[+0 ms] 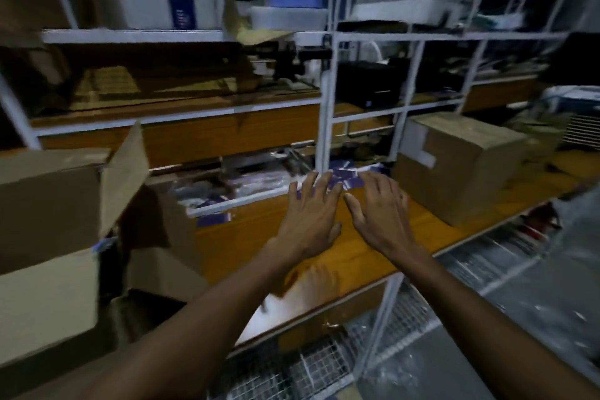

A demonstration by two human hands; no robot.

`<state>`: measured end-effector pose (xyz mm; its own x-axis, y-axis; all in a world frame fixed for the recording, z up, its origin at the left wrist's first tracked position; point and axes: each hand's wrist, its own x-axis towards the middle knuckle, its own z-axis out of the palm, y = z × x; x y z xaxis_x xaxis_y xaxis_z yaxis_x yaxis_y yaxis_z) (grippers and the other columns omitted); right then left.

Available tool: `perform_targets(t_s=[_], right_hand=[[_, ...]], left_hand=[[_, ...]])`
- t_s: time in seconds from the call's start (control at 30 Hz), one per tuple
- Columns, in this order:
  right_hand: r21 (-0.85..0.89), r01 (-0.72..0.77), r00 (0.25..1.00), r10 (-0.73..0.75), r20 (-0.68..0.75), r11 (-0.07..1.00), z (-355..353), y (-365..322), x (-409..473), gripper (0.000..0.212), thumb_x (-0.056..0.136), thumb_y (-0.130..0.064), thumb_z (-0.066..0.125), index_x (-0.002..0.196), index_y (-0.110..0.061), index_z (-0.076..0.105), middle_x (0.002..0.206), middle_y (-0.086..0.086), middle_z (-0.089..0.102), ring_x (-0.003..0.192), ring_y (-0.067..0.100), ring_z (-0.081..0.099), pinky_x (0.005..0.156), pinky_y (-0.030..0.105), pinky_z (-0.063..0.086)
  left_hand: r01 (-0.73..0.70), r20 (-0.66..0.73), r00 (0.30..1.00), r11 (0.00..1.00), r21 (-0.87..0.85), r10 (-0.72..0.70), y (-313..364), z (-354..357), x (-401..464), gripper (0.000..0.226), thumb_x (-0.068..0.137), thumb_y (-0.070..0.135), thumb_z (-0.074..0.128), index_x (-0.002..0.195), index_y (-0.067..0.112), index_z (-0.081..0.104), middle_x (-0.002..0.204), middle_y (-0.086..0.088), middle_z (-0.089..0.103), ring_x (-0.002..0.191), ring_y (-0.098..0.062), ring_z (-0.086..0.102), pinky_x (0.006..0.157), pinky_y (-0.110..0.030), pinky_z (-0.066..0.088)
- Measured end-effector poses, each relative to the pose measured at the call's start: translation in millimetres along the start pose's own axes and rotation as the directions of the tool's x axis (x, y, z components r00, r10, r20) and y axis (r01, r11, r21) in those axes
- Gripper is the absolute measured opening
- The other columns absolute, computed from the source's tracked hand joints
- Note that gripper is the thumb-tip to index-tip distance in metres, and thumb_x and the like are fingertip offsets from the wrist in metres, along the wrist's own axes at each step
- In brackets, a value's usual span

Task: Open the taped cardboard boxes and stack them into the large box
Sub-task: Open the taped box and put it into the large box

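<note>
Your left hand point(311, 217) and right hand point(380, 214) reach side by side over the wooden shelf point(259, 237), palms down, fingers spread, holding nothing. The closed cardboard box point(461, 166) with white tape sits on the shelf to the right of your right hand, apart from it. The large open box point(48, 237) stands well left of your left hand, a flap raised.

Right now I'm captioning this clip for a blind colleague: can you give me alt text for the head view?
Two empty hands, left and right, reach with spread fingers over a wooden shelf. A closed cardboard box sits on it to the right; an open large box stands at left.
</note>
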<state>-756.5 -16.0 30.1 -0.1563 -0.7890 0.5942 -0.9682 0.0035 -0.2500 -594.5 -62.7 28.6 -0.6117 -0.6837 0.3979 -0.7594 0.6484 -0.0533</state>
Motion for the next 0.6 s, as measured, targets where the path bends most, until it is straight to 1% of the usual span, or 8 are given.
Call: perform_targets(t_s=[0.13, 0.3, 0.43, 0.6], right_hand=[[-0.051, -0.104, 0.995, 0.103, -0.015, 0.993, -16, 72, 1, 0.061, 0.095, -0.057, 0.034, 0.139, -0.018, 0.051, 0.137, 0.007, 0.055, 0.126, 0.029, 0.05, 0.098, 0.048, 0.042], [-0.039, -0.214, 0.977, 0.214, -0.014, 0.976, -16, 136, 12, 0.055, 0.097, -0.054, 0.039, 0.137, -0.018, 0.052, 0.137, 0.007, 0.055, 0.127, 0.03, 0.049, 0.099, 0.051, 0.041], [-0.047, -0.263, 0.965, 0.264, 0.002, 0.964, -4, 180, 27, 0.055, 0.097, -0.054, 0.04, 0.137, -0.017, 0.052, 0.137, 0.008, 0.056, 0.127, 0.03, 0.049, 0.1, 0.052, 0.042], [-0.106, -0.3, 0.953, 0.303, 0.013, 0.948, 23, 243, 77, 0.058, 0.097, -0.055, 0.037, 0.137, -0.015, 0.053, 0.134, 0.01, 0.056, 0.125, 0.031, 0.05, 0.098, 0.051, 0.046]], left_hand=[[-0.087, 0.034, 0.996, 0.995, -0.045, 0.088, 50, 20, 45, 0.076, 0.095, 0.046, 0.056, 0.158, 0.019, 0.021, 0.168, -0.01, 0.008, 0.154, -0.036, 0.0, 0.12, -0.065, 0.01], [-0.159, 0.044, 0.986, 0.984, -0.086, 0.163, 93, 44, 101, 0.074, 0.095, 0.045, 0.057, 0.157, 0.019, 0.024, 0.167, -0.01, 0.01, 0.154, -0.036, 0.003, 0.121, -0.064, 0.01], [-0.201, 0.051, 0.977, 0.974, -0.103, 0.207, 111, 78, 150, 0.074, 0.093, 0.044, 0.06, 0.154, 0.017, 0.029, 0.166, -0.012, 0.017, 0.153, -0.037, 0.009, 0.118, -0.065, 0.018], [-0.24, 0.088, 0.962, 0.956, -0.17, 0.257, 130, 135, 241, 0.075, 0.094, 0.042, 0.057, 0.157, 0.018, 0.024, 0.167, -0.009, 0.012, 0.154, -0.034, 0.005, 0.119, -0.062, 0.016]])
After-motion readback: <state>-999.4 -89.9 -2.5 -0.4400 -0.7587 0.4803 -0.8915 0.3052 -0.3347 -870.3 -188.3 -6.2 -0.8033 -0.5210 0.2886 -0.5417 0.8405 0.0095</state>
